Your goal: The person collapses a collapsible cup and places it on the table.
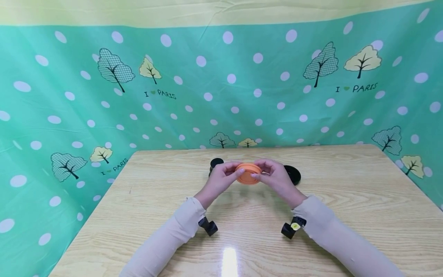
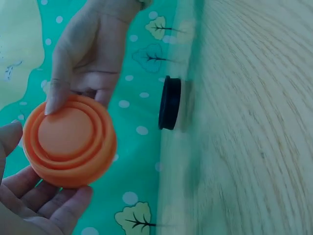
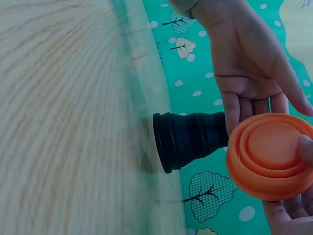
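"Where was the orange cup [image 1: 248,178]?"

"Up off the desk [image 1: 149,188], straight between the two hands. The left hand [image 1: 220,177] had its left edge, the right hand [image 1: 277,179] its right edge — neither was nearer."

"And how did the fingers sit?"

"Curled in from both sides, pinching it. The thumbs lay over the face turned to the person and the other fingers went round the rim, so each hand was parted only by the cup's thickness."

"Which way did its long axis run?"

"It had none to speak of. Folded down into rings it was round, with the flat face tipped up toward the person. I'd judge the relation that mattered was the two grips facing each other across it."

"Anything close by?"

"A tall black cup [image 1: 217,162] stood beyond the left hand, wide rim down. A black disc [image 1: 295,175] lay just past the right hand, partly hidden — folded cup or lid, I couldn't tell."

"Any lettering?"

"No brand I could read on the cups. The green cloth [image 1: 247,125] behind said 'I PARIS', a heart between the words, several times over. The yellow sticker [image 1: 295,226] at the right wrist was too small to make out."
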{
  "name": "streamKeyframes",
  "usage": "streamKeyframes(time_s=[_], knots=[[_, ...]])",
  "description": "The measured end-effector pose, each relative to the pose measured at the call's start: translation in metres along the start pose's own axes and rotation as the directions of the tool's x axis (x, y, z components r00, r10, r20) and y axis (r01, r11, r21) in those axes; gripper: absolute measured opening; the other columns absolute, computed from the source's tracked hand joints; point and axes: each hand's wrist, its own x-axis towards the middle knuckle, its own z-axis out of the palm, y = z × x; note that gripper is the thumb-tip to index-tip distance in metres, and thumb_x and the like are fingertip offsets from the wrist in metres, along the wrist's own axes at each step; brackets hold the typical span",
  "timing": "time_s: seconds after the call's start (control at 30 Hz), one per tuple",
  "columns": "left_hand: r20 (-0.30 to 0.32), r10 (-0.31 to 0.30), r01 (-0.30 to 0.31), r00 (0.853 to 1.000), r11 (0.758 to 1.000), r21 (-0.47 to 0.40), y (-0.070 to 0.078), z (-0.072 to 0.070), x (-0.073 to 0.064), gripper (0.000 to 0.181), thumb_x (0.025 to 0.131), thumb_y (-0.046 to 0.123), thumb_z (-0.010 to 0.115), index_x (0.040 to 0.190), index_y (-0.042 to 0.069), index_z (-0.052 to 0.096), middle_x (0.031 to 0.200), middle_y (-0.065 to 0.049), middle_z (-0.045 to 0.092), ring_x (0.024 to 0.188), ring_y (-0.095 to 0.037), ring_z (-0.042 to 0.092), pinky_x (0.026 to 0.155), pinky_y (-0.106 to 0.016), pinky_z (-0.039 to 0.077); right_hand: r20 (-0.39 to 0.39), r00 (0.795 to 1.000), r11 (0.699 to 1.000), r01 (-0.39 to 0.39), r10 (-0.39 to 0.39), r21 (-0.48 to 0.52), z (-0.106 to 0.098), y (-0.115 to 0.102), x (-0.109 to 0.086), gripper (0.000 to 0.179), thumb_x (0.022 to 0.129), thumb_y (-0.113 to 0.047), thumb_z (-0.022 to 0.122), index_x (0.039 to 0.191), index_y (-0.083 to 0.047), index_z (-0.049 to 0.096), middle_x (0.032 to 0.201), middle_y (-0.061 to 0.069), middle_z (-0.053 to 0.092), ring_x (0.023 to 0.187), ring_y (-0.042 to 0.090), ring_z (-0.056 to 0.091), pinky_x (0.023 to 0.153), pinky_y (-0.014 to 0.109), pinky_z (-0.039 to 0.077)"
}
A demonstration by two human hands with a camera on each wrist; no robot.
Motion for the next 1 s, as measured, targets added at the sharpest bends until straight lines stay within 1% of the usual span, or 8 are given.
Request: streamKeyframes(time_s=[0.1,0.17,0.33,0.47,0.57,0.7,0.87,1.0], knots=[[0.011,-0.012,0.012,1.000,1.000,0.010,0.001,-0.001,0.000,0.040,0.089,0.038,0.064,0.117,0.010,0.066,0.110,-0.004,0.068,0.095,-0.014,0.065,0.083,-0.028,0.053,0.022,1.000,1.000,0.003,-0.003,-0.013,0.002,0.002,0.001,0.032,0.083,-0.005,0.071,0.112,0.004,0.061,0.109,0.016,0.062,0.095,0.012,0.063,0.080,0.025,0.054],[0.003,-0.015,0.015,1.000,1.000,0.016,0.001,0.000,0.000,0.039,0.088,0.038,0.065,0.115,0.011,0.067,0.107,-0.003,0.068,0.093,-0.014,0.065,0.081,-0.028,0.053,0.027,1.000,1.000,0.003,-0.002,-0.025,0.003,0.002,0.001,0.032,0.083,-0.004,0.071,0.112,0.004,0.061,0.110,0.017,0.062,0.096,0.013,0.063,0.081,0.024,0.053],[-0.045,0.009,-0.007,0.999,1.000,0.029,0.002,0.001,-0.001,0.032,0.087,0.035,0.067,0.110,0.013,0.069,0.102,-0.002,0.070,0.090,-0.015,0.063,0.077,-0.029,0.053,0.023,1.000,0.999,-0.011,0.012,-0.037,0.004,0.001,0.001,0.032,0.084,-0.005,0.071,0.113,0.002,0.061,0.111,0.016,0.062,0.098,0.017,0.063,0.081,0.024,0.053],[-0.085,0.034,-0.031,0.996,0.999,0.033,0.003,0.003,-0.001,0.028,0.086,0.032,0.069,0.106,0.012,0.070,0.098,-0.001,0.070,0.088,-0.015,0.062,0.075,-0.030,0.052,0.030,0.999,0.999,-0.023,0.024,-0.031,0.003,0.000,0.000,0.033,0.084,-0.007,0.071,0.114,0.002,0.060,0.113,0.016,0.061,0.097,0.017,0.063,0.080,0.024,0.054],[-0.099,0.046,-0.043,0.994,0.998,0.036,0.003,0.003,-0.002,0.027,0.086,0.030,0.070,0.105,0.011,0.071,0.097,-0.002,0.070,0.087,-0.014,0.063,0.074,-0.029,0.051,0.034,0.999,0.999,-0.039,0.040,-0.026,0.003,-0.002,0.000,0.035,0.084,-0.012,0.072,0.115,0.000,0.060,0.113,0.015,0.061,0.097,0.017,0.063,0.080,0.024,0.053],[-0.111,0.057,-0.054,0.992,0.998,0.031,0.003,0.004,-0.002,0.026,0.085,0.028,0.071,0.104,0.009,0.071,0.098,-0.004,0.070,0.086,-0.014,0.063,0.071,-0.027,0.050,0.038,0.997,0.997,-0.070,0.072,-0.039,0.002,-0.003,-0.001,0.041,0.085,-0.026,0.071,0.119,-0.004,0.060,0.115,0.012,0.061,0.100,0.020,0.061,0.082,0.025,0.053],[-0.114,0.046,-0.047,0.992,0.999,-0.006,0.004,0.005,-0.003,0.025,0.085,0.022,0.071,0.105,0.005,0.070,0.100,-0.008,0.070,0.089,-0.014,0.063,0.073,-0.024,0.051,0.079,0.989,0.991,-0.122,0.127,-0.062,-0.003,-0.001,0.001,0.053,0.090,-0.038,0.063,0.131,-0.007,0.052,0.129,0.010,0.056,0.114,0.024,0.055,0.092,0.033,0.049],[-0.091,0.037,-0.041,0.995,0.998,-0.042,0.011,0.005,-0.006,0.026,0.086,0.016,0.070,0.107,0.000,0.068,0.104,-0.011,0.068,0.095,-0.018,0.063,0.079,-0.025,0.054,0.129,0.976,0.984,-0.166,0.174,-0.065,-0.007,-0.001,0.002,0.058,0.093,-0.042,0.057,0.138,-0.007,0.045,0.139,0.010,0.048,0.125,0.027,0.047,0.102,0.045,0.040]])
